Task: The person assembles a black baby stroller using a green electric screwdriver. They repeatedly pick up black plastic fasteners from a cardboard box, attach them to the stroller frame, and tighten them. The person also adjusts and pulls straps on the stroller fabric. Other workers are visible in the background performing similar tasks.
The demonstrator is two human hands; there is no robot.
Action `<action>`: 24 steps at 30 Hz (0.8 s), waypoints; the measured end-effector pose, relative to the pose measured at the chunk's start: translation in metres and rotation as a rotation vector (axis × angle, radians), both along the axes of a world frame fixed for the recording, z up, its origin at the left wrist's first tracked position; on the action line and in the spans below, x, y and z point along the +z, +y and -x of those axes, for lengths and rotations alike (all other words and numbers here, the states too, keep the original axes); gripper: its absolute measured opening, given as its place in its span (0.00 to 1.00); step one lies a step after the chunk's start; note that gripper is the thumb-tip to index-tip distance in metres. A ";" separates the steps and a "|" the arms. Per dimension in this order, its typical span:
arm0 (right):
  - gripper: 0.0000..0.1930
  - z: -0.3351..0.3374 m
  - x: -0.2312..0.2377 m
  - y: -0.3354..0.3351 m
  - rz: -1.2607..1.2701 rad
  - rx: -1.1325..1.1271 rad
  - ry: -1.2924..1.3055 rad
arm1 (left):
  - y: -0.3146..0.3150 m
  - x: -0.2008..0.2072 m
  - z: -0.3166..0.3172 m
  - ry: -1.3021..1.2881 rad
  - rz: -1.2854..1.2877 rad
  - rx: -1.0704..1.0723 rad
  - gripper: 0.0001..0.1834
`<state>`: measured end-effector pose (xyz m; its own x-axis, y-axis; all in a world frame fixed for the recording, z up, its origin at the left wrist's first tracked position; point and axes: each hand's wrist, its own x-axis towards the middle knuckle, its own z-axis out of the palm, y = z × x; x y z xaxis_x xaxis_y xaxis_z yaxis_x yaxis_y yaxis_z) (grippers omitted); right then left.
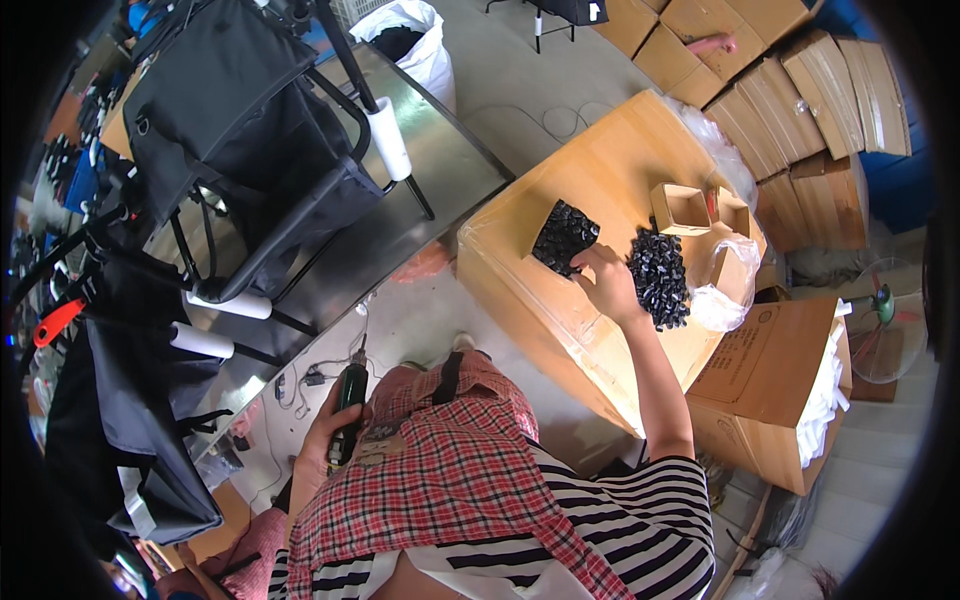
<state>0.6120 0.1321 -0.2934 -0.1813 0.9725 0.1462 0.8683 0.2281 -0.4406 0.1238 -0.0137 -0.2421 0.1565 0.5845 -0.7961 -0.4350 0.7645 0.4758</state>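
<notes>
My left hand (338, 428) is wrapped round a dark green electric screwdriver (350, 395), held low in front of my checked apron with its bit pointing away from me. At the right, my right hand (607, 280) is at the near edge of a small open cardboard box (545, 262) filled with small black plastic parts (566, 232). Its fingers are bent together, the tips among the parts; what they pinch is too small to make out. Right beside that hand, a loose heap of similar black parts (658, 275) lies on the large cardboard carton (530, 310).
Small empty cardboard boxes (682, 208) and clear plastic wrap (722, 308) lie on the carton. On the left, a metal table (440, 150) bears black fabric items with tube frames (230, 130). An open carton of white pieces (770, 370) stands at the right, near a fan (882, 303).
</notes>
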 end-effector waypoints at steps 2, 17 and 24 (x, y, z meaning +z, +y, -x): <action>0.10 0.002 -0.002 -0.001 -0.032 0.092 0.005 | -0.003 -0.002 -0.001 -0.012 0.023 0.009 0.45; 0.05 0.060 0.060 0.029 0.125 0.138 0.706 | 0.007 0.002 0.006 0.007 -0.243 -0.151 0.52; 0.09 0.235 0.151 0.080 -0.203 0.510 0.778 | 0.022 0.120 -0.017 0.162 -0.794 -0.153 0.64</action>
<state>0.3774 0.2125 -0.1429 -0.3575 0.7456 0.5623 0.1227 0.6344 -0.7632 0.1410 0.0086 -0.1222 0.1991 0.9643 -0.1747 -0.2328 0.2197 0.9474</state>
